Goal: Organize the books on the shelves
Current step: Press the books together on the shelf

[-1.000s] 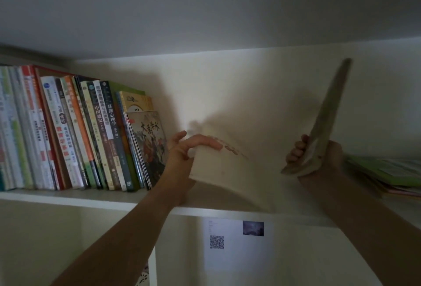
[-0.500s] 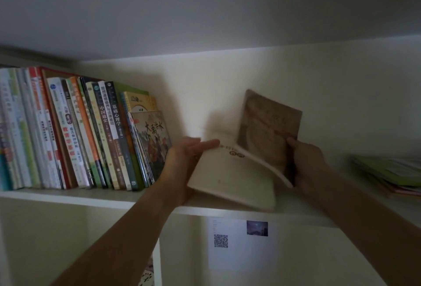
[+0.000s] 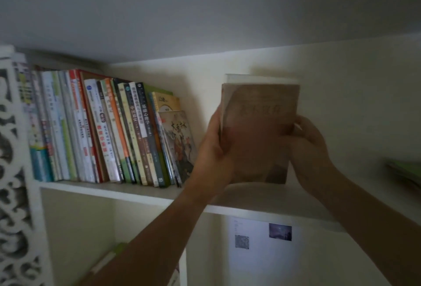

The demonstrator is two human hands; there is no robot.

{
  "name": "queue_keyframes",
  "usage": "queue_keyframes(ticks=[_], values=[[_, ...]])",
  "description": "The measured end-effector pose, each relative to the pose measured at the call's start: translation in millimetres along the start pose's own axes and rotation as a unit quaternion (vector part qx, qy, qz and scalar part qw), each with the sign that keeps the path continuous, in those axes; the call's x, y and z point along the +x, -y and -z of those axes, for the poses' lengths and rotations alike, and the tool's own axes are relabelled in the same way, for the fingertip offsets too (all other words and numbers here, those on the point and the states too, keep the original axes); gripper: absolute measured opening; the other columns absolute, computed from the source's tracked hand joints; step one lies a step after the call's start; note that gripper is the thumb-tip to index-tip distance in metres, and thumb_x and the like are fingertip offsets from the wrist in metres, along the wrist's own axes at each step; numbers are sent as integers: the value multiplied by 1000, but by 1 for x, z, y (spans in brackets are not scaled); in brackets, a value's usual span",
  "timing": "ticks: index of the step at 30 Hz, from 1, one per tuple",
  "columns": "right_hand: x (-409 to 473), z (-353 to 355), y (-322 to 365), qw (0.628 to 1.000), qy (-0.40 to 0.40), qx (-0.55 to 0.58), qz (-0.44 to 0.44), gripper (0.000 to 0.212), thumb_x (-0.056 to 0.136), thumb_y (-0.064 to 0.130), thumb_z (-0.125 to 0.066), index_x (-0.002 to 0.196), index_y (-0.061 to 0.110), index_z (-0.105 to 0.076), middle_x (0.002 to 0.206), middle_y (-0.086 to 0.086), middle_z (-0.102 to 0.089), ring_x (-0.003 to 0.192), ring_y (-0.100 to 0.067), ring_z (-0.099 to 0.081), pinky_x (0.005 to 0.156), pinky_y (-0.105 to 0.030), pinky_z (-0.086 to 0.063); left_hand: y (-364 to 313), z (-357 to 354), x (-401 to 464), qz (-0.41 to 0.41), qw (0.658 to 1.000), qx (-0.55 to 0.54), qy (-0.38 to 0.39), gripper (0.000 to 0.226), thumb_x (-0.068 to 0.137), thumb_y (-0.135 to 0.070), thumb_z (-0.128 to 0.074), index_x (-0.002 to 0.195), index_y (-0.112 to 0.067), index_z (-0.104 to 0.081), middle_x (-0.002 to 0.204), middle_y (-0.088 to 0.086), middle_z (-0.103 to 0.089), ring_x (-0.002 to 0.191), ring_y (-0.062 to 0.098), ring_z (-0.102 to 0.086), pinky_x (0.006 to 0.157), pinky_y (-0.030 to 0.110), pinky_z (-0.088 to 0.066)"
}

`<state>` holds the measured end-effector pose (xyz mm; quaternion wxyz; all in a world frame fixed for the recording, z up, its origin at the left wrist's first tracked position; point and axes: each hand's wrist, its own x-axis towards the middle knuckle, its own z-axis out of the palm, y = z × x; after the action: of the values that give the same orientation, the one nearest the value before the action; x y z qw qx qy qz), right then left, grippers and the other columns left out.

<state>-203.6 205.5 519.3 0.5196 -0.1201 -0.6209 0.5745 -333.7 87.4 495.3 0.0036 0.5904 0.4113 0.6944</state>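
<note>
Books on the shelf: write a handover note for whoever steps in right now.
Left hand and right hand hold two books together upright on the white upper shelf: a brown-covered paperback in front, a white book behind it.
Done: row of upright colourful books stands at left.
Left: slide the held pair against the row; shelve the flat green books at right.

The scene is dim and flat, with no glare. The grey ceiling (image 3: 205,8) is darkest at twelve o'clock. A soft shadow falls on the cream back panel (image 3: 200,85) just right of the upright row of colourful paperbacks (image 3: 102,133). The brown-covered book (image 3: 259,131) at centre is smeared by motion blur, its title unreadable. The white fretwork panel (image 3: 13,172) at nine o'clock is blurred and bowed.
</note>
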Motion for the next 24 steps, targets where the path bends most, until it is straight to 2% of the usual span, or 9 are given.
queue_keyframes(ticks=[4,6,8,11,16,18,20,22,24], values=[[3,-9,-3,1000,9,-20,-15,44,82,-13,-57,119,9,-64,102,-5,-74,81,-14,-73,60,-26,-58,0,-1,-3,31,999,44,7,34,106,-12,-51,133,-27,-39,120,-19,-64,118,12,-66,89,46,-62],[8,-15,-11,999,8,-17,-50,42,87,-5,-58,126,10,-60,111,-10,-72,96,-26,-71,75,-41,-60,7,0,-3,81,995,50,-19,26,107,-24,-52,128,-28,-37,116,-15,-65,109,9,-70,84,39,-63],[12,-22,-19,997,0,-12,-82,41,90,0,-55,130,9,-56,115,-14,-69,102,-33,-68,83,-45,-57,15,2,-3,133,984,115,-24,31,105,-28,-56,128,-23,-35,117,-6,-66,104,11,-71,82,31,-63],[16,-27,-25,991,-9,9,-131,18,92,3,-54,104,10,-65,94,-14,-70,82,-29,-66,77,-41,-54,24,7,-6,152,963,221,-13,36,102,-23,-60,126,-19,-33,115,-2,-66,103,15,-69,83,30,-62],[23,-45,-36,984,39,49,-168,14,97,13,-55,98,5,-67,76,-10,-73,71,-28,-64,69,-36,-50,18,10,-21,74,926,365,-71,26,105,-40,-52,118,-25,-35,93,-11,-63,80,7,-70,67,28,-64],[25,-62,-40,982,72,65,-165,16,98,14,-54,105,7,-67,90,-15,-76,77,-30,-68,70,-37,-52,11,20,-26,27,903,417,-99,25,106,-45,-46,119,-27,-34,86,-14,-57,72,4,-68,60,25,-62],[27,-84,-44,980,135,52,-133,19,99,16,-54,111,14,-68,94,-8,-78,80,-23,-75,64,-31,-56,5,36,-30,-7,889,445,-107,25,107,-49,-41,120,-31,-30,91,-11,-62,68,5,-68,55,27,-61],[26,-106,-52,983,157,-28,-86,18,101,19,-55,111,21,-70,93,2,-78,82,-12,-74,64,-21,-52,5,50,-35,-33,864,487,-119,21,109,-48,-34,121,-31,-29,94,-3,-70,63,9,-70,50,29,-60],[27,-124,-63,972,175,-153,-16,15,102,27,-55,111,26,-68,100,4,-74,98,-15,-70,76,-21,-47,7,57,-39,-51,825,546,-135,28,108,-44,-34,126,-23,-36,82,0,-71,54,9,-66,42,29,-55]])
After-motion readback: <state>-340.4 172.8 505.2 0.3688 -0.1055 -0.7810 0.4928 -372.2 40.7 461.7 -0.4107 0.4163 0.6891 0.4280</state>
